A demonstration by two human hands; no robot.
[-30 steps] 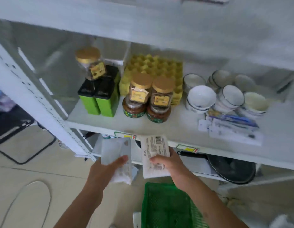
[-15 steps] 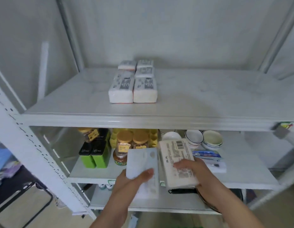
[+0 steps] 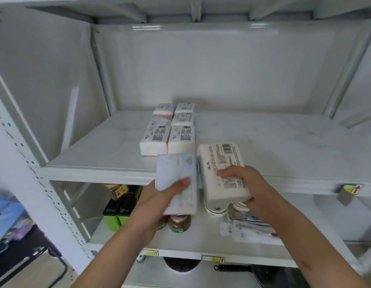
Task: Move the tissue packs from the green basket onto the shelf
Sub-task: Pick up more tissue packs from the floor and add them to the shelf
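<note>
My left hand (image 3: 159, 196) grips a white tissue pack (image 3: 176, 175) with a pale blue face, held at the front edge of the upper shelf (image 3: 97, 154). Just to its right, my right hand (image 3: 249, 183) grips a second tissue pack (image 3: 222, 163), printed side up, its far end over the shelf board. Several tissue packs (image 3: 168, 134) lie in two rows on the shelf right behind the pack in my left hand. The green basket is out of view.
The shelf below holds green tins (image 3: 115, 213), jars (image 3: 179, 223), bowls (image 3: 215, 207) and flat packets (image 3: 249, 229). A pan (image 3: 270, 275) lies on the lowest level. The rack's perforated post (image 3: 24, 163) stands at the left. Bare shelf board (image 3: 284, 142) lies right of the stacked packs.
Both hands have risen with their packs from the lower shelf level up to the upper shelf's front edge. The view has tilted upward, and the basket has dropped out of sight.
</note>
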